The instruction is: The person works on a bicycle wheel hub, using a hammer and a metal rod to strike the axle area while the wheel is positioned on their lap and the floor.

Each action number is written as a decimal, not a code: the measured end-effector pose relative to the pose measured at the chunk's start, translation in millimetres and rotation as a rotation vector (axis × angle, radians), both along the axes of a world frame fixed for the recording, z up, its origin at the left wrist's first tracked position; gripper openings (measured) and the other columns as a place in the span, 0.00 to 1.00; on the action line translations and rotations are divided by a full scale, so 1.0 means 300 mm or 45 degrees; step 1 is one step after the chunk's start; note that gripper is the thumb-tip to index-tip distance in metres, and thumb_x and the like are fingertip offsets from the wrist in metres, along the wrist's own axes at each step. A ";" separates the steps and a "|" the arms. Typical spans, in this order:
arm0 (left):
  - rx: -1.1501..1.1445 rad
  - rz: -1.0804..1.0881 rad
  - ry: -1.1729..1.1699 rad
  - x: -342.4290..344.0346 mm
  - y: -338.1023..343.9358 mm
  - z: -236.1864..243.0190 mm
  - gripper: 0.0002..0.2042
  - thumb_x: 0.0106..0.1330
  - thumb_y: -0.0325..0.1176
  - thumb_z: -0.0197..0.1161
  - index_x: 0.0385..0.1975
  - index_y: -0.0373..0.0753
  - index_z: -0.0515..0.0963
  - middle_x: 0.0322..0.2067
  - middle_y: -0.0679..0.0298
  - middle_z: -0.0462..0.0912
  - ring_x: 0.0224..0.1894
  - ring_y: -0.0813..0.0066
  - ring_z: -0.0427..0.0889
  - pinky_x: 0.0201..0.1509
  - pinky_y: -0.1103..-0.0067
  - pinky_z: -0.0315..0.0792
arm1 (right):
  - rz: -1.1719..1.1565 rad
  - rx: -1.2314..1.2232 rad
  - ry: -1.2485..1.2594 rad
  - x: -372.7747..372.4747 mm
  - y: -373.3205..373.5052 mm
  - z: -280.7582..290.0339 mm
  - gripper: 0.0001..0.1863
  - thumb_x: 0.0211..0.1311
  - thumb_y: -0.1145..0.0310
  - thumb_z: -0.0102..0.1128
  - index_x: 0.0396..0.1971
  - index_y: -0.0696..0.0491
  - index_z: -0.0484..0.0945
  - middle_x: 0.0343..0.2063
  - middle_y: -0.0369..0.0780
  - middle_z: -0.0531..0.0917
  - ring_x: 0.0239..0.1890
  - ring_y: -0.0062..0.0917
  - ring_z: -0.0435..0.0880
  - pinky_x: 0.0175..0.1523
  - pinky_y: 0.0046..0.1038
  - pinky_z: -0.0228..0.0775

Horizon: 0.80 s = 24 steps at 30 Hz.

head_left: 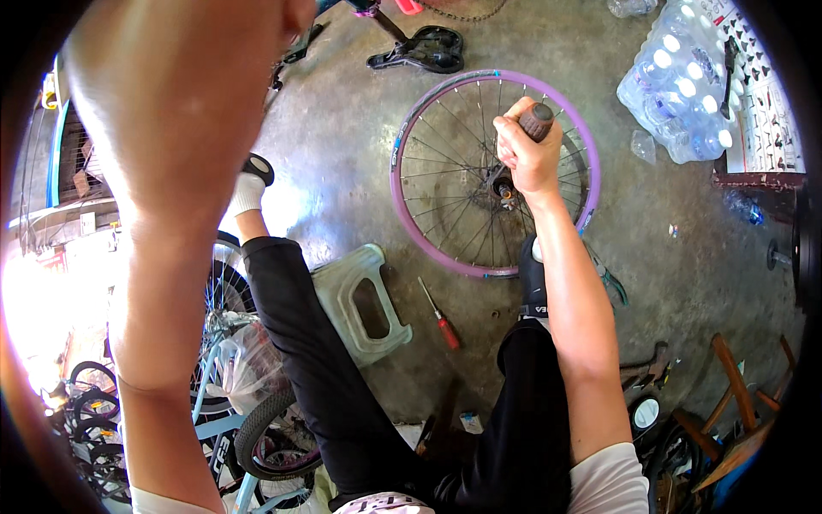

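Note:
My left arm rises along the left side, and my left hand (184,73) looms close at the top, its fingers cut off by the picture's edge. My right hand (531,158) is closed around a tool with a thick brown ribbed handle (537,122); its lower end is mostly hidden by the hand. It is over the hub (505,195) of a bicycle wheel with a purple rim (445,259), which lies flat on the floor without a tyre. My right shoe (532,278) is at the rim's near edge.
A red-handled screwdriver (448,332) lies near a pale plastic stool (370,341). Green-handled pliers (615,287) lie beside my right forearm. A saddle (434,49) is beyond the wheel, packed water bottles (672,94) far right. Bicycles (278,437) crowd the left; a wooden frame (735,385) stands right.

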<state>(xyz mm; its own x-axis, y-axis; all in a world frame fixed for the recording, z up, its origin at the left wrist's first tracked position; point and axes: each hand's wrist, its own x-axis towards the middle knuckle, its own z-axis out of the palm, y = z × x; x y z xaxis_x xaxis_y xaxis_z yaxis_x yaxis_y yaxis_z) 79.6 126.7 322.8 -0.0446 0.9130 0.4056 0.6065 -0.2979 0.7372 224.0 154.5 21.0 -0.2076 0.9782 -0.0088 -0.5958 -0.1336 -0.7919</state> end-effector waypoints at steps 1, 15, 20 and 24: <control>0.003 -0.014 -0.022 0.018 -0.002 -0.001 0.13 0.75 0.39 0.65 0.40 0.34 0.77 0.18 0.71 0.73 0.13 0.85 0.67 0.16 0.84 0.60 | -0.004 -0.009 0.016 0.005 0.000 0.002 0.11 0.63 0.76 0.67 0.25 0.52 0.73 0.16 0.29 0.72 0.15 0.11 0.67 0.20 0.19 0.54; -0.118 -0.310 0.857 -0.064 -0.028 -0.224 0.16 0.66 0.39 0.70 0.45 0.38 0.75 0.22 0.49 0.82 0.28 0.44 0.85 0.31 0.56 0.76 | -0.087 0.086 -0.214 -0.022 -0.027 0.010 0.12 0.61 0.77 0.69 0.24 0.53 0.73 0.19 0.28 0.73 0.22 0.11 0.69 0.28 0.20 0.58; -0.093 -0.296 0.985 -0.021 0.052 -0.123 0.19 0.65 0.39 0.74 0.50 0.35 0.80 0.30 0.52 0.85 0.30 0.57 0.86 0.36 0.69 0.77 | -0.113 0.045 -0.249 0.024 -0.022 0.000 0.12 0.62 0.77 0.68 0.23 0.53 0.73 0.20 0.27 0.73 0.24 0.10 0.67 0.30 0.20 0.57; 0.392 0.135 0.674 -0.088 0.126 0.125 0.14 0.70 0.41 0.70 0.48 0.38 0.81 0.32 0.59 0.88 0.33 0.69 0.86 0.38 0.69 0.77 | -0.095 0.092 -0.189 -0.054 -0.029 0.037 0.12 0.62 0.76 0.68 0.23 0.53 0.73 0.19 0.26 0.72 0.24 0.10 0.67 0.30 0.21 0.57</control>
<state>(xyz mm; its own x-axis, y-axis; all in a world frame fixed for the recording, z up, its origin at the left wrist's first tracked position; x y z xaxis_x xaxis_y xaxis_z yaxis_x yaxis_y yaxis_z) 53.3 164.5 360.4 0.1509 0.7521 0.6416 0.9042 -0.3673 0.2179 207.9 145.7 32.1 -0.1361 0.9900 0.0366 -0.4776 -0.0332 -0.8780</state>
